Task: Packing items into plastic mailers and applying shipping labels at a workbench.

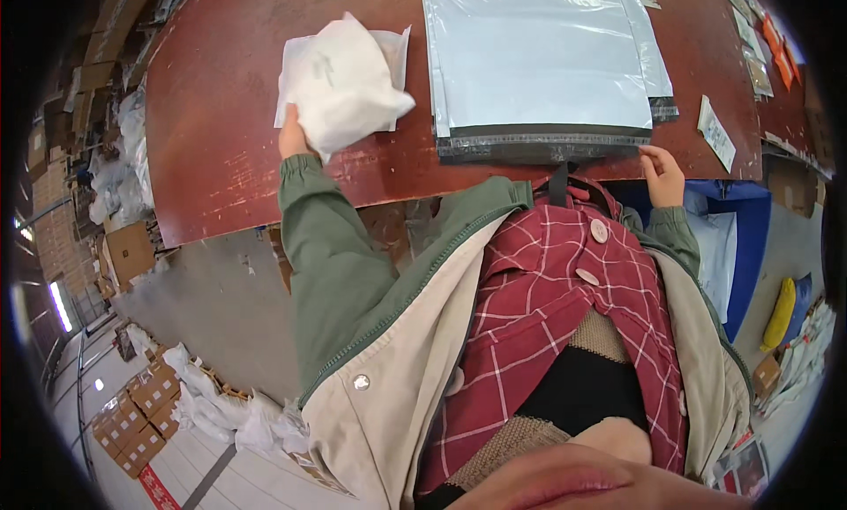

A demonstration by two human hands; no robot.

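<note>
The dark red-brown table (221,157) carries everything, and the person stands at its near edge, looking straight down over a green and beige jacket and a red checked shirt. The largest thing on it is a stack of grey plastic mailing bags (543,60), which lies flat toward the far right part of the table, with its dark sealing flaps (547,144) turned to the near edge. As far as I can judge, the packing is at an early point: the top bag lies flat and looks unopened, and nothing is put inside it yet. The item to be packed, a white bundle in a thin plastic wrapper (344,82), is at the left side of the stack, well apart from the table's left edge, and it rests on or just above the surface; I cannot tell which. The left hand (293,135) grips this bundle at its near lower corner, with the fingers closed around the material and mostly hidden under it. The right hand (663,175) is at the near edge beside the right corner of the stack, its fingers half curled and loose, and one fingertip touches or nearly touches the end of the dark flaps; it holds nothing. A few small paper labels (716,132) lie near the right edge.
</note>
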